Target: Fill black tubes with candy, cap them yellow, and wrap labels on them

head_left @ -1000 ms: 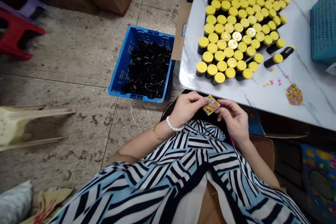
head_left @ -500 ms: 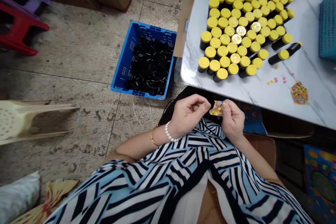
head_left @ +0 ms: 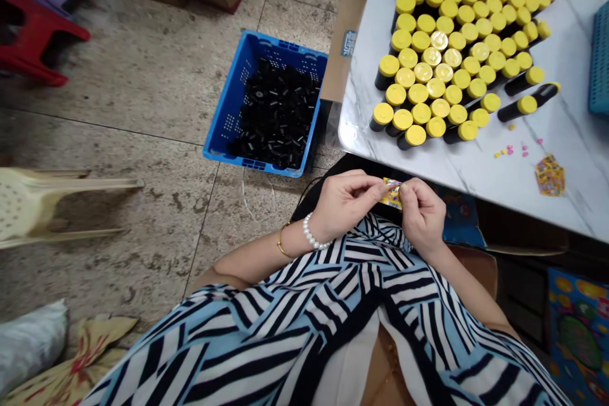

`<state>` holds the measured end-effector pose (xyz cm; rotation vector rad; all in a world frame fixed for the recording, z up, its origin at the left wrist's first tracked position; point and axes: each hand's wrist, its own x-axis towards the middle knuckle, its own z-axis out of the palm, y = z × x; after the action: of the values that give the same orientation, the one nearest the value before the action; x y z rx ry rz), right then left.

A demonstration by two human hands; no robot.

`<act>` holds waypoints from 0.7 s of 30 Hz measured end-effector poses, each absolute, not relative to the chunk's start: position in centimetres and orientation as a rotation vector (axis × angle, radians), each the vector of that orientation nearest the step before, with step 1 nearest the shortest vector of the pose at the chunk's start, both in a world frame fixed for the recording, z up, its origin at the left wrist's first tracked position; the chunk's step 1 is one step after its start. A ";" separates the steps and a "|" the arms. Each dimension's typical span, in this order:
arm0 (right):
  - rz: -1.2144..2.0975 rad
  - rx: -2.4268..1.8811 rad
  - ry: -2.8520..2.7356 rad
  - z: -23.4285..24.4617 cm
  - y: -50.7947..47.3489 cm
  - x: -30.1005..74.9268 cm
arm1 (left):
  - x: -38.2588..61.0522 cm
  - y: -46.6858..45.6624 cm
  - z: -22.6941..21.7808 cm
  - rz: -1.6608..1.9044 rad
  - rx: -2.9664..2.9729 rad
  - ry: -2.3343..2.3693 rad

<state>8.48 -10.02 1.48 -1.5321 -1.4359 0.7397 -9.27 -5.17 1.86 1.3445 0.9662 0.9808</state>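
Observation:
Both hands meet over my lap, just below the table's near edge. My left hand and my right hand each pinch one end of a small yellow printed sachet, fingers curled tight on it. A pearl bracelet and a gold bangle circle my left wrist. On the white marble table above stand several black tubes with yellow caps packed upright in rows; two lie on their sides at the right. Another printed sachet and a few small coloured beads lie on the table.
A blue crate filled with black tubes sits on the tiled floor left of the table. A red stool and a cream plastic chair stand further left. A teal basket and a pink basket are at the table's right and far edges.
The sachet was held flat and wide between both hands; now the hands have closed in and it looks folded smaller. The view has shifted a little to the left.

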 end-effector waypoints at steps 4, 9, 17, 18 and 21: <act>0.668 -1.538 -1.577 1.6 -9.5 8.3 | -9.6 -4.6 1.4 0.989 1.279 0.980; 0.507 -1.476 -1.816 1.5 -8.8 8.1 | -10.2 -3.7 0.9 0.926 1.266 1.032; 0.712 -1.495 -1.679 1.6 -8.4 7.8 | -11.6 -3.1 0.3 0.835 1.318 0.912; 0.756 -1.490 -1.694 2.0 -8.4 8.1 | -11.8 -3.0 0.3 0.809 1.395 0.892; 0.762 -1.503 -1.708 3.6 -8.2 9.3 | -12.6 -2.4 0.4 0.641 1.669 0.757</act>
<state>9.31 -8.23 3.57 -1.5032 -1.7078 0.7617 -12.56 -2.44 0.38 1.6694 0.7566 0.6414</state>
